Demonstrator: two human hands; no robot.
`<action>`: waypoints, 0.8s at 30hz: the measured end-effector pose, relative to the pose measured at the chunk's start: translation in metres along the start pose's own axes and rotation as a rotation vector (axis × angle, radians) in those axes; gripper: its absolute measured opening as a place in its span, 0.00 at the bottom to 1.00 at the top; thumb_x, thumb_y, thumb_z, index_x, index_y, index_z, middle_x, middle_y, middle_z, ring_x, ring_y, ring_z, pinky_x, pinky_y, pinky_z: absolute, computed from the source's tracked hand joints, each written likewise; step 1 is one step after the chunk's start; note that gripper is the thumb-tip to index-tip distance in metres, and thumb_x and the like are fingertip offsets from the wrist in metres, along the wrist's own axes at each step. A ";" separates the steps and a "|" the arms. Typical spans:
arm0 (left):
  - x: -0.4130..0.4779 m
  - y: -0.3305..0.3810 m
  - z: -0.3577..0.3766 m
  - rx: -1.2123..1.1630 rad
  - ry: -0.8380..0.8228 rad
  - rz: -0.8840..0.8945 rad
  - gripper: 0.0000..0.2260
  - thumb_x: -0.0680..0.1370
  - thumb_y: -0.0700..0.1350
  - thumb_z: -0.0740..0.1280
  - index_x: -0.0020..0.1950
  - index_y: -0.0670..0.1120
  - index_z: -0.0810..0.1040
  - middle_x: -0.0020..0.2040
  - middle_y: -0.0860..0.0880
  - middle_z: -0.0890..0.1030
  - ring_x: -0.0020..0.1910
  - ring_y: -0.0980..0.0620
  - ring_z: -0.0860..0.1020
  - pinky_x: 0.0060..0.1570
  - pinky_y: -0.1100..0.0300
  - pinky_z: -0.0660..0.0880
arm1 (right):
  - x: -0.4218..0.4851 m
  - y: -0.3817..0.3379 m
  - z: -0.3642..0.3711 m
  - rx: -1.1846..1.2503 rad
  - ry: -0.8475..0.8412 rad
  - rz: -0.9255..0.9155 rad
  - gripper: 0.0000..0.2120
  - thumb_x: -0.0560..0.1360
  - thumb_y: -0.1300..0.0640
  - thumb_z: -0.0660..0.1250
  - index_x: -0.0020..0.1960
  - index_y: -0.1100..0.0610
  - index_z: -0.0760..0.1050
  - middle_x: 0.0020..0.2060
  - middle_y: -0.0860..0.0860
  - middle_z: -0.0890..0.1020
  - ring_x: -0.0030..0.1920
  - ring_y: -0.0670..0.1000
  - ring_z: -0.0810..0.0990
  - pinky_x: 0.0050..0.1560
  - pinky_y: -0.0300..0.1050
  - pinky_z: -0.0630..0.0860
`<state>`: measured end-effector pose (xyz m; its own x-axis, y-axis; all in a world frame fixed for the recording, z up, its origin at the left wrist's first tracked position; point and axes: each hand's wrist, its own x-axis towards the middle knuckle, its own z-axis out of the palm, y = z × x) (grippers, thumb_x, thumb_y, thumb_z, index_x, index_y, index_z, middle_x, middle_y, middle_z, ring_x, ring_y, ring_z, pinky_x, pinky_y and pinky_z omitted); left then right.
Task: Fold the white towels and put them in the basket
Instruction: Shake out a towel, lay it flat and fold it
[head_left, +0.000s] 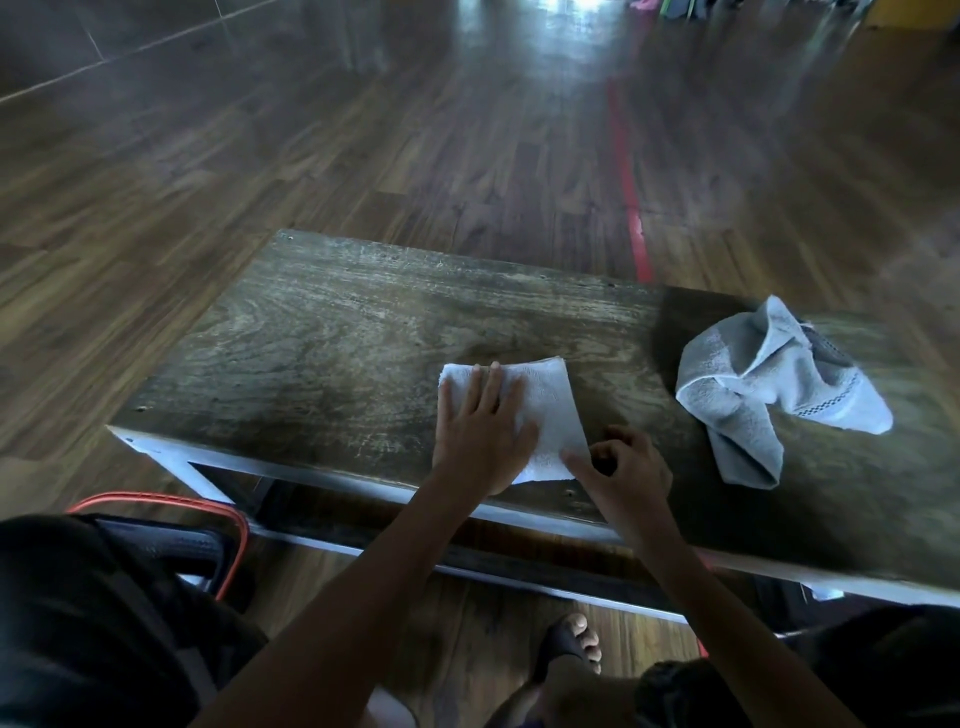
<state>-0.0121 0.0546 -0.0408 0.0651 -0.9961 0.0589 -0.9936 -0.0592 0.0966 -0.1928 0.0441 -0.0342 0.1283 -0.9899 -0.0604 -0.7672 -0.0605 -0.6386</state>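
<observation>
Left hand (483, 431) flat, fingers straight, pressing a folded white terry towel (545, 405) near the front edge of the worn, grainy wooden table (337, 338) | right hand (626, 470) curled at the towel's near corner, grip unclear | crumpled towel (753, 384) lies well right | red-rimmed container (236, 525) half hidden, lower left.

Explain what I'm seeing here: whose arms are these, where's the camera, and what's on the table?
No machine here: a person works bare-handed, filmed by one camera worn on their head, looking down. On the worn dark wooden table lies a small folded white towel. The left hand presses flat on it; the right hand touches its near corner, fingers curled, though a grip isn't clear. A crumpled pale towel waits to the right, unfolded.
</observation>
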 end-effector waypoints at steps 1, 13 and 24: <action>0.001 0.000 0.000 0.001 0.000 0.000 0.33 0.75 0.61 0.36 0.77 0.49 0.51 0.78 0.43 0.52 0.77 0.43 0.50 0.72 0.37 0.46 | 0.000 0.000 -0.001 -0.004 -0.007 0.004 0.13 0.70 0.39 0.68 0.42 0.48 0.77 0.65 0.47 0.69 0.67 0.49 0.62 0.70 0.53 0.54; 0.013 -0.005 0.001 0.000 0.027 -0.031 0.33 0.75 0.62 0.36 0.77 0.50 0.51 0.78 0.43 0.52 0.77 0.44 0.50 0.72 0.37 0.47 | 0.005 -0.008 -0.013 -0.043 -0.177 0.025 0.15 0.69 0.41 0.71 0.53 0.45 0.77 0.68 0.46 0.64 0.70 0.50 0.54 0.63 0.45 0.50; 0.015 -0.011 0.002 0.027 -0.005 0.001 0.34 0.75 0.63 0.34 0.78 0.51 0.47 0.78 0.44 0.49 0.77 0.44 0.47 0.72 0.37 0.46 | 0.012 -0.008 -0.019 -0.069 -0.290 -0.038 0.16 0.77 0.40 0.58 0.52 0.49 0.78 0.68 0.47 0.62 0.70 0.51 0.51 0.58 0.43 0.46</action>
<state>-0.0003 0.0406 -0.0429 0.0632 -0.9965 0.0538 -0.9958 -0.0594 0.0697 -0.1974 0.0299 -0.0153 0.3241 -0.9095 -0.2605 -0.7979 -0.1148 -0.5918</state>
